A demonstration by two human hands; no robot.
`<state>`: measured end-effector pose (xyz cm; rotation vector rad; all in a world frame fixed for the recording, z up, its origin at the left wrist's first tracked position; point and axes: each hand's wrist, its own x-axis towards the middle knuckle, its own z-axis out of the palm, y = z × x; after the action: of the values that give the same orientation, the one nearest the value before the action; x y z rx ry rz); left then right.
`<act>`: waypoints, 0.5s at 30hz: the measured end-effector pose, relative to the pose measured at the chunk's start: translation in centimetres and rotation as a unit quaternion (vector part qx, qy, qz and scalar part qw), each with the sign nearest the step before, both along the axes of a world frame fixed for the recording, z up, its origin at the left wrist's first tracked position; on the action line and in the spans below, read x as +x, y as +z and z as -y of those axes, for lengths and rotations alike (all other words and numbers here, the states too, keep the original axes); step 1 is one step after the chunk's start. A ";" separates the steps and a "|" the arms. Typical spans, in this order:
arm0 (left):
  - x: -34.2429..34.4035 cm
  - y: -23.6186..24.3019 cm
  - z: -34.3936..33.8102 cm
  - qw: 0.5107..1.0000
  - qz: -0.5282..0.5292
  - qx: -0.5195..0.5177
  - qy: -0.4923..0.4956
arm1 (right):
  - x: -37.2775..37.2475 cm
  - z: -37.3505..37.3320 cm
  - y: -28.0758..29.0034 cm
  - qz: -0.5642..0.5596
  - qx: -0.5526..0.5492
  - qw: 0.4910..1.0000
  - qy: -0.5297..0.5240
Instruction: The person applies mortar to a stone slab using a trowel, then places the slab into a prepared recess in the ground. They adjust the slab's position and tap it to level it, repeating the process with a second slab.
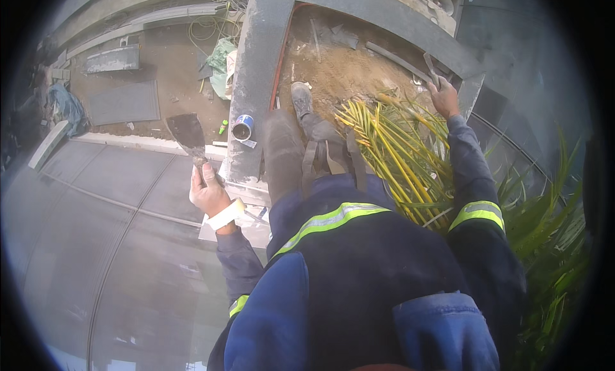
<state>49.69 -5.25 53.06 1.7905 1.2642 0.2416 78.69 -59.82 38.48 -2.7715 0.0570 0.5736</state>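
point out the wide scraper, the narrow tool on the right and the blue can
Wide scraper (188, 132): head view, on its dark flat blade.
Narrow tool (429, 65): head view, on its thin blade.
Blue can (245, 120): head view, on its outer side wall.

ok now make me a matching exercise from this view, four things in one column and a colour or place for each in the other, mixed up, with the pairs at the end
1. wide-bladed scraper
2. narrow-bladed hand tool
3. tin
4. palm fronds

A. yellow and green
B. held in the right hand
C. blue and white, open at the top
D. held in the left hand

Pairs: 1-D; 2-B; 3-C; 4-A
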 end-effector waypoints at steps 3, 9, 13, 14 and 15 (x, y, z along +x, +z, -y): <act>4.9 0.7 0.6 0.999 0.030 -0.025 -0.036 | 0.4 -0.5 0.2 0.010 0.031 0.999 0.002; 13.9 1.1 1.8 0.985 0.054 -0.015 -0.163 | 6.3 -6.1 7.3 0.112 0.141 0.984 0.010; 20.1 0.0 3.6 0.974 0.060 -0.035 -0.215 | 9.8 -5.3 10.8 0.169 0.147 0.975 0.001; 22.1 -1.0 3.8 0.972 0.064 -0.044 -0.222 | 10.4 -4.1 11.1 0.198 0.143 0.969 -0.017; 23.8 -2.1 4.0 0.966 0.086 -0.046 -0.238 | 10.9 -2.9 11.2 0.228 0.138 0.963 -0.034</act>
<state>73.49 -9.29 50.93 1.8875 0.6840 0.0612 89.55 -56.95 49.67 -2.5444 -0.0279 -0.0794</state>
